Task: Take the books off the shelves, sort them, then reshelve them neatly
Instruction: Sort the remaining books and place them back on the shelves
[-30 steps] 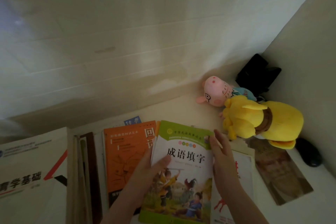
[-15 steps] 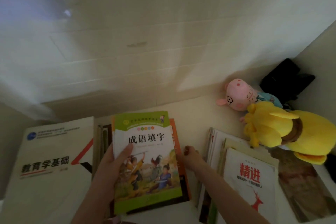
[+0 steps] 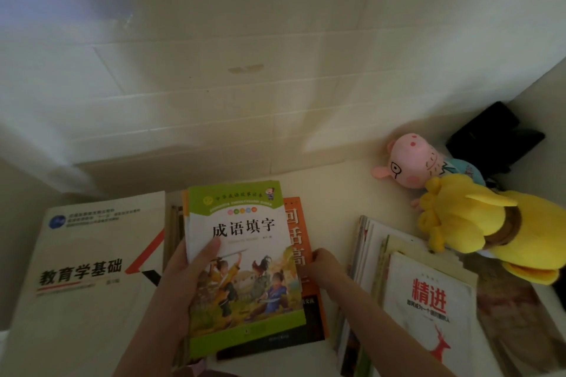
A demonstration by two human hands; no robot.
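Note:
A green picture book (image 3: 245, 266) lies on top of an orange book (image 3: 301, 254) on the white surface. My left hand (image 3: 186, 281) grips the green book at its left edge, thumb on the cover. My right hand (image 3: 324, 268) has its fingers curled at the right edge of the orange book. A large white textbook (image 3: 88, 269) lies flat to the left. To the right sits a pile topped by a white book with red characters and a red deer (image 3: 428, 309).
A pink pig plush (image 3: 413, 162) and a yellow plush (image 3: 477, 220) lie at the right, next to a black object (image 3: 496, 135) in the corner. A white panelled wall (image 3: 245, 86) rises behind. Thin upright book edges (image 3: 173, 229) show between the textbook and the green book.
The green book has gone left, off the right pile and onto the orange book. My right hand left the green book's edge and dropped to the orange book's right side.

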